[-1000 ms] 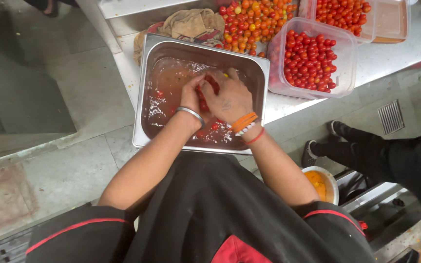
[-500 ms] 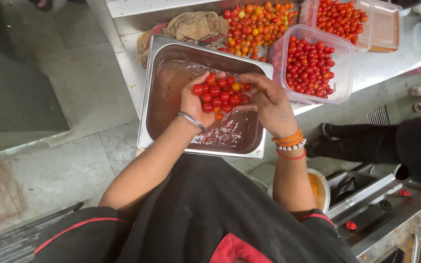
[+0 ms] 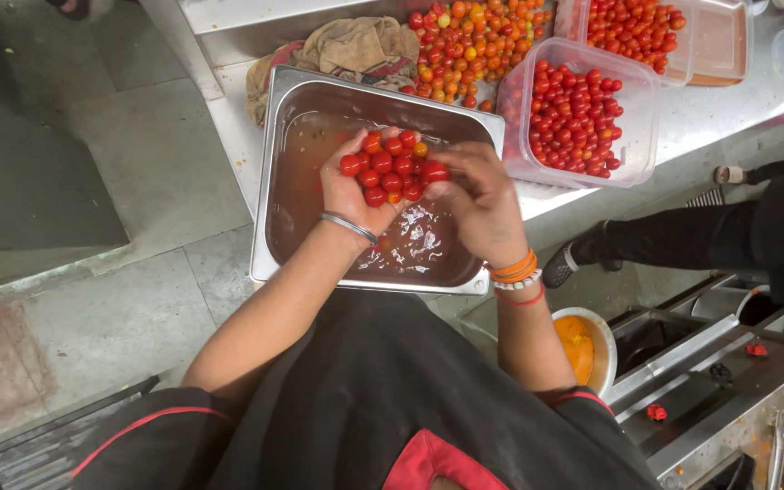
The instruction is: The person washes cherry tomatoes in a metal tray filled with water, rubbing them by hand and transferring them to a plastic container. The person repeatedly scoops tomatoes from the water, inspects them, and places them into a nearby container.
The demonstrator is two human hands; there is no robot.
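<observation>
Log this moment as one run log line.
left hand and right hand: cupping cherry tomatoes | over steel pan of water

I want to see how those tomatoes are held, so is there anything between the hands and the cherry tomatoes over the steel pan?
Nothing visible. The left hand and right hand cup the cherry tomatoes directly, bare skin against them, above the water in the steel pan.

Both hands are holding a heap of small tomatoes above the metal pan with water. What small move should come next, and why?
Probably carry the cupped cherry tomatoes right to the clear tub. The left hand and right hand hold them clear of the water in the steel pan, and that tub already holds similar red ones.
</observation>
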